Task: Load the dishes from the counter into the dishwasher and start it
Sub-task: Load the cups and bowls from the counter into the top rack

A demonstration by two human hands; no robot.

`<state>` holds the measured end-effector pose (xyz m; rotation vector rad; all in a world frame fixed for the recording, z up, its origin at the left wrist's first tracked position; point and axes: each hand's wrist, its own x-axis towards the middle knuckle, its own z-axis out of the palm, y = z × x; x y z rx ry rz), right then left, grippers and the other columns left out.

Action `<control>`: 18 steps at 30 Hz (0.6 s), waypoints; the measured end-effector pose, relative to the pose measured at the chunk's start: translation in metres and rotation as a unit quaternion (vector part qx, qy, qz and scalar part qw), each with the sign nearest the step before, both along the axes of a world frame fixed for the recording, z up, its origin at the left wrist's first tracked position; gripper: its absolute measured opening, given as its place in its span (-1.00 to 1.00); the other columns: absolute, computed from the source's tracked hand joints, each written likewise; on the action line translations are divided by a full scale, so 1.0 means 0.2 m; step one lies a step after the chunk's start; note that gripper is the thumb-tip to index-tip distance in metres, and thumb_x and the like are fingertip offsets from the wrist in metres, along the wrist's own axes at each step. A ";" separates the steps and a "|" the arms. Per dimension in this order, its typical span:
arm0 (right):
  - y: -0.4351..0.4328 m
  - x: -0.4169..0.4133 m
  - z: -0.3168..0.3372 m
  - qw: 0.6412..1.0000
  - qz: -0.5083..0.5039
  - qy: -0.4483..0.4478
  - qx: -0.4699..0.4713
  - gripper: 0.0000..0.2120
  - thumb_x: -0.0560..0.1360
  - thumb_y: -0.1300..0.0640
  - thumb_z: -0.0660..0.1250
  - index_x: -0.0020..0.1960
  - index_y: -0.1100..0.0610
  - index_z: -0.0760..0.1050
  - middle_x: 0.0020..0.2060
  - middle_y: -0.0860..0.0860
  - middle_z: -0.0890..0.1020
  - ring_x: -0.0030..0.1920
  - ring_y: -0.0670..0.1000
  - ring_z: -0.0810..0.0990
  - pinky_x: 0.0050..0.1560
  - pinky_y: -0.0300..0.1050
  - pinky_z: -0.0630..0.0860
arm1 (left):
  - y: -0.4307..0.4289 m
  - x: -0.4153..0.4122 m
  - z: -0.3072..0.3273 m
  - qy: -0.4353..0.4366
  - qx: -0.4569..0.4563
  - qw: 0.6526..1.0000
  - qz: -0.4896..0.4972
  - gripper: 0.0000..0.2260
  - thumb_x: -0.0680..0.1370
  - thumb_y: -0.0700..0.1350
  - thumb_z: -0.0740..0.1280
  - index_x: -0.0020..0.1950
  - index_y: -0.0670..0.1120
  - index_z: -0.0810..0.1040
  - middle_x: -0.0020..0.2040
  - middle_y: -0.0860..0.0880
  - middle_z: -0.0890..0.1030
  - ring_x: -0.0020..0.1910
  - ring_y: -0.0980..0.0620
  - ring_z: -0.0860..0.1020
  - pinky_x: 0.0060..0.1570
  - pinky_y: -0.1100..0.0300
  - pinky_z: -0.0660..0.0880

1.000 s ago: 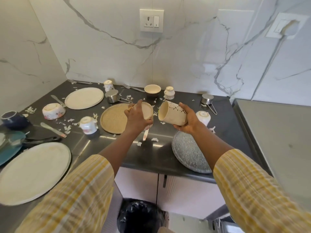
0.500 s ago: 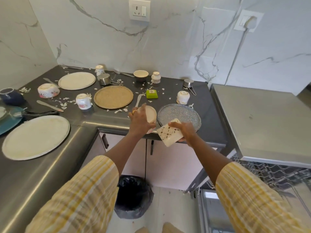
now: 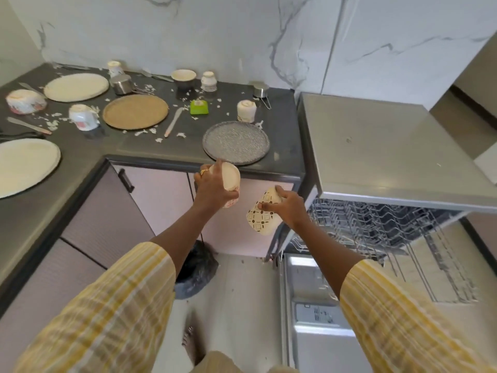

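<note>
- Carrying two cups from the counter point(image 3: 282, 125) to the dishwasher looked like the step in hand; many dishes lay on the counter at ten to twelve o'clock.
- The left hand point(image 3: 212, 185) had its fingers curled round a cream cup point(image 3: 230, 175), just off the counter edge.
- The right hand point(image 3: 291, 207) gripped a patterned cup point(image 3: 261, 220), wider end down, at four o'clock from the cream cup.
- The next move probably called for swinging toward the upper rack point(image 3: 363, 224) at three o'clock and seating each cup mouth-down between the wires.
- No brand or lettering was legible; the cups' marks were too blurred.
</note>
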<state>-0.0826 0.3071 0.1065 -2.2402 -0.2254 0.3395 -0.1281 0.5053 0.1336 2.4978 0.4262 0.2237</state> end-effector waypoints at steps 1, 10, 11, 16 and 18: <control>-0.07 -0.04 -0.02 1.000 0.001 0.009 -0.003 -0.14 0.30 -0.07 0.53 0.46 0.19 0.23 0.22 0.19 0.51 0.12 0.14 0.54 0.06 -0.07 0.53 | -0.07 -0.03 -0.03 0.008 -0.001 1.000 -0.006 -0.19 0.34 -0.03 0.51 0.48 -0.07 0.15 0.34 -0.26 0.28 0.33 -0.23 0.18 0.28 -0.05 0.19; -0.62 -0.30 -0.25 0.997 -0.073 0.004 -0.027 -0.17 0.26 -0.07 0.55 0.41 0.15 0.31 0.24 0.20 0.46 0.21 0.19 0.44 0.12 -0.04 0.40 | -0.66 -0.17 -0.23 0.046 -0.068 0.994 -0.066 -0.26 0.34 -0.07 0.52 0.41 -0.09 0.23 0.31 -0.22 0.32 0.34 -0.18 0.22 0.26 0.02 0.16; -0.68 -0.32 -0.27 0.996 -0.090 0.002 -0.026 -0.17 0.25 -0.07 0.55 0.40 0.15 0.32 0.24 0.21 0.47 0.21 0.19 0.44 0.15 -0.02 0.41 | -0.71 -0.16 -0.25 0.049 -0.076 0.993 -0.080 -0.26 0.34 -0.09 0.52 0.41 -0.09 0.22 0.30 -0.21 0.34 0.35 -0.18 0.21 0.26 0.02 0.16; -0.97 -0.33 -0.38 0.977 -0.206 0.013 -0.061 -0.16 0.29 -0.11 0.52 0.45 0.13 0.25 0.26 0.22 0.42 0.26 0.19 0.37 0.25 0.04 0.36 | -0.99 -0.06 -0.35 0.066 -0.081 0.984 -0.147 -0.24 0.32 -0.09 0.52 0.41 -0.09 0.21 0.32 -0.18 0.34 0.33 -0.16 0.24 0.26 0.02 0.16; -1.08 -0.31 -0.43 0.964 -0.255 0.019 -0.070 -0.15 0.33 -0.16 0.47 0.47 0.11 0.20 0.33 0.21 0.37 0.32 0.19 0.31 0.27 0.02 0.30 | -1.09 0.01 -0.40 0.085 -0.074 0.977 -0.182 -0.23 0.32 -0.09 0.53 0.42 -0.08 0.21 0.34 -0.17 0.33 0.33 -0.18 0.25 0.25 0.02 0.19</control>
